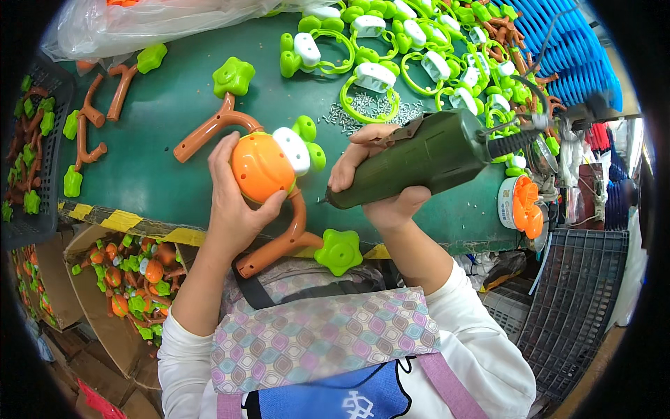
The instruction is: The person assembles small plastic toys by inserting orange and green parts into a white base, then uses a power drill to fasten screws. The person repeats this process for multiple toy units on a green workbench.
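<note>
My left hand (234, 209) is closed around an orange ball-shaped toy part (259, 164), which has a white and green piece (292, 150) on its right side. From the part, one brown plastic branch (222, 127) runs up to a green star-shaped knob (233, 75). A second branch (289, 234) reaches toward the table's near edge, beside another green star knob (339, 253). My right hand (398, 208) grips a dark green power screwdriver (426, 155), tilted with its narrow end near the toy, apart from it. A cord leaves its far end.
Loose screws (377, 108) lie in a pile beyond the screwdriver. Several green rings with white pieces (373, 77) cover the far right, near blue stacked trays (558, 49). A tub of orange parts (506, 202) stands right. A cardboard box (105, 328) holds toys at lower left.
</note>
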Demonstrator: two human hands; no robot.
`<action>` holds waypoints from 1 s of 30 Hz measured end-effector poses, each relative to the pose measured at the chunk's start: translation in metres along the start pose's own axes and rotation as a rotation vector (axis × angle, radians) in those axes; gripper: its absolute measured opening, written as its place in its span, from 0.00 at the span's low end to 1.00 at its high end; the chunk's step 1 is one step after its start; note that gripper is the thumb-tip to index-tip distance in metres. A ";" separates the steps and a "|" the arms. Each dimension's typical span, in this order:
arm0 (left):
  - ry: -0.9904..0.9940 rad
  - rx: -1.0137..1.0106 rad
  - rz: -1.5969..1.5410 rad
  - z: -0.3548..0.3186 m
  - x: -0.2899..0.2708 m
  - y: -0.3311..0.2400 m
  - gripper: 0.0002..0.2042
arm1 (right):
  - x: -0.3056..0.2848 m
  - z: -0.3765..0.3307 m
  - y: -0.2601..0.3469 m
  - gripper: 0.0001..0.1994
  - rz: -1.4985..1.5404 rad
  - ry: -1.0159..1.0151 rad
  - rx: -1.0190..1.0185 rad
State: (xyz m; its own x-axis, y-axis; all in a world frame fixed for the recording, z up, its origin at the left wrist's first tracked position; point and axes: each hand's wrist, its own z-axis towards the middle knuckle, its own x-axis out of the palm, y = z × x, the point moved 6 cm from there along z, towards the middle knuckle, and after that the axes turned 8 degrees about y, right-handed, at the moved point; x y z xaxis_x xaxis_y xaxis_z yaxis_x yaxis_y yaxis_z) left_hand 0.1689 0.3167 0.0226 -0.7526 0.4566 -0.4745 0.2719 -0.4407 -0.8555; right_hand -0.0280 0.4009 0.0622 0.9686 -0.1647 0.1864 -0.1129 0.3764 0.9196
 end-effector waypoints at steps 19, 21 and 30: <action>0.004 0.236 0.418 0.014 -0.038 -0.054 0.07 | 0.051 0.074 0.055 0.61 0.374 0.360 -0.423; 0.000 0.209 0.415 0.015 -0.041 -0.056 0.06 | 0.056 0.077 0.054 0.60 0.389 0.373 -0.432; -0.169 0.078 0.100 0.015 -0.027 -0.040 0.33 | 0.058 0.082 0.051 0.61 0.183 0.242 -0.234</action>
State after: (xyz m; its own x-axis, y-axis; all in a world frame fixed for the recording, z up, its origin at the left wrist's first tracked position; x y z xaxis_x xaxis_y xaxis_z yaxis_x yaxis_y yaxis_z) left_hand 0.1689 0.3103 0.0728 -0.8156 0.2744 -0.5094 0.3082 -0.5390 -0.7839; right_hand 0.0039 0.3361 0.1486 0.9646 0.1344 0.2270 -0.2623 0.5825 0.7693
